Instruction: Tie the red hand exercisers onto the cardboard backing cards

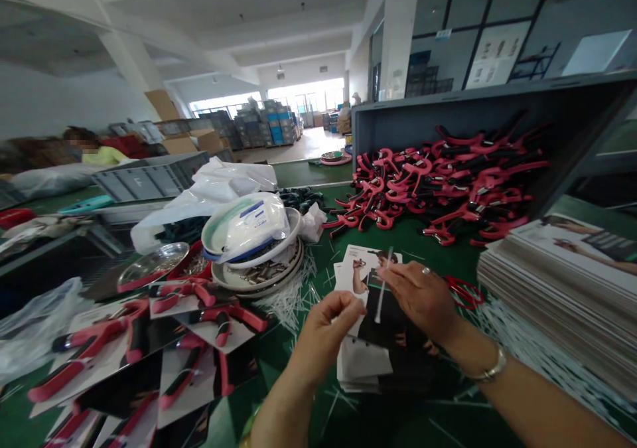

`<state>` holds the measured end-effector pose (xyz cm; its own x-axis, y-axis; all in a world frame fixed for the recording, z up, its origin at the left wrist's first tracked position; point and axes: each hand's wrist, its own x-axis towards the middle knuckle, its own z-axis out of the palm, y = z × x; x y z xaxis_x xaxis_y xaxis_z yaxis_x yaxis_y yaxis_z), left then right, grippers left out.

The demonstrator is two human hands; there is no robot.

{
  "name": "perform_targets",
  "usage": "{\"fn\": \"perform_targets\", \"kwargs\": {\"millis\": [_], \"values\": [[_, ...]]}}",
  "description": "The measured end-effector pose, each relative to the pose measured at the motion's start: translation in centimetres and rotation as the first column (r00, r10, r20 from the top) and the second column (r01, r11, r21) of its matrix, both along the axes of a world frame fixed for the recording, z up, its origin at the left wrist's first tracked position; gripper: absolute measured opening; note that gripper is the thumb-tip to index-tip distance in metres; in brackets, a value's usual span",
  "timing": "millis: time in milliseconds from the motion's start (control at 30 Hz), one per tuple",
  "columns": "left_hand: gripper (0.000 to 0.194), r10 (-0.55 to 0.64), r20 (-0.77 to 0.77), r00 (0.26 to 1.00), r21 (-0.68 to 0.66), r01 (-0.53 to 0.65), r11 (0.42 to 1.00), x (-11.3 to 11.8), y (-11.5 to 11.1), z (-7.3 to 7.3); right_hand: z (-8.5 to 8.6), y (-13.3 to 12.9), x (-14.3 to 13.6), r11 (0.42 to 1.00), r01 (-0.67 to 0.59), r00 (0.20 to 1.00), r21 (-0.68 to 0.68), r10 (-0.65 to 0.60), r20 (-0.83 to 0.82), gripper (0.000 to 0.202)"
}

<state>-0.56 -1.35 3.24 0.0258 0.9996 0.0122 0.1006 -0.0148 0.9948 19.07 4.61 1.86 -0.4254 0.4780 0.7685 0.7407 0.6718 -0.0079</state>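
Evidently, going by the head view, the only one I have, the work sits in mid-batch. I see the right hand (423, 295) grasping a thin white plastic strip (382, 302) between thumb and fingers, its lower end pointing down over a printed card (368, 328). That card lies on a pile on the tabletop (405, 234), under and between both hands, and I make out no tool on it. The left hand (328, 318) is just beside the card's left side, fingers curled and thumb near the forefinger; I cannot tell whether anything is pinched there.

To my left, several carded tools (92, 345), pink and black, lie overlapping on their backings, and I judge those to be the done portion. Plenty looks left: a large heap of loose tools (423, 182) spills from the tipped grey crate (391, 126) beyond the hands, a thick stack of cards (542, 308) stands at right, and loose strips (527, 338) lie scattered beside it. For the card under the hands, I judge the step barely begun, with the strip held and not yet fastened to a tool.
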Motion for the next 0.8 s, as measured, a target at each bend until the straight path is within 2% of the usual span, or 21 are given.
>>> {"fn": "perform_targets", "kwargs": {"millis": [33, 67, 100, 133, 200, 300, 367, 433, 500, 633, 800], "values": [[0.034, 0.076, -0.151, 0.986, 0.069, -0.066, 0.995, -0.8, 0.5, -0.3, 0.2, 0.0, 0.1, 0.999, -0.035, 0.998, -0.018, 0.034, -0.06, 0.023], [0.034, 0.192, -0.309, 0.931, 0.129, -0.159, 0.979, -1.7, 1.0, -0.7, 0.5, -0.1, 0.1, 0.995, -0.085, 0.988, -0.045, 0.078, -0.136, 0.022], [0.035, 0.255, -0.443, 0.86, 0.136, -0.217, 0.967, -2.6, 1.6, -1.2, 0.8, -0.4, 0.0, 0.986, -0.142, 0.968, -0.086, 0.121, -0.219, 0.021], [0.036, 0.232, -0.536, 0.812, 0.093, -0.216, 0.972, -3.3, 2.1, -1.9, 1.2, -0.8, -0.1, 0.968, -0.208, 0.942, -0.139, 0.16, -0.295, 0.021], [0.036, 0.063, -0.59, 0.805, -0.032, -0.101, 0.994, -4.2, 3.0, -3.4, 1.8, -1.7, -0.5, 0.902, -0.348, 0.89, -0.257, 0.231, -0.394, 0.019], [0.034, -0.054, -0.477, 0.877, -0.116, -0.002, 0.993, -4.2, 3.6, -4.9, 1.9, -2.8, -1.2, 0.777, -0.526, 0.833, -0.346, 0.388, -0.395, 0.019], [0.033, -0.071, -0.322, 0.944, -0.156, 0.022, 0.988, -3.7, 3.6, -5.0, 1.5, -3.0, -1.5, 0.745, -0.567, 0.815, -0.352, 0.448, -0.367, 0.017], [0.033, -0.081, -0.152, 0.985, -0.185, 0.052, 0.981, -3.3, 3.4, -4.5, 0.9, -2.8, -1.6, 0.751, -0.555, 0.826, -0.357, 0.447, -0.345, 0.016], [0.033, -0.097, -0.044, 0.994, -0.206, 0.086, 0.975, -3.1, 3.2, -3.8, 0.5, -2.5, -1.6, 0.765, -0.535, 0.84, -0.36, 0.435, -0.325, 0.016], [0.035, -0.131, 0.036, 0.991, -0.242, 0.135, 0.961, -3.0, 2.8, -2.8, 0.5, -2.0, -1.4, 0.779, -0.52, 0.849, -0.349, 0.427, -0.312, 0.017], [0.038, -0.13, 0.121, 0.984, -0.263, 0.158, 0.952, -2.7, 2.4, -2.2, 1.4, -1.8, -1.3, 0.738, -0.527, 0.849, -0.421, 0.44, -0.291, 0.02]]}}
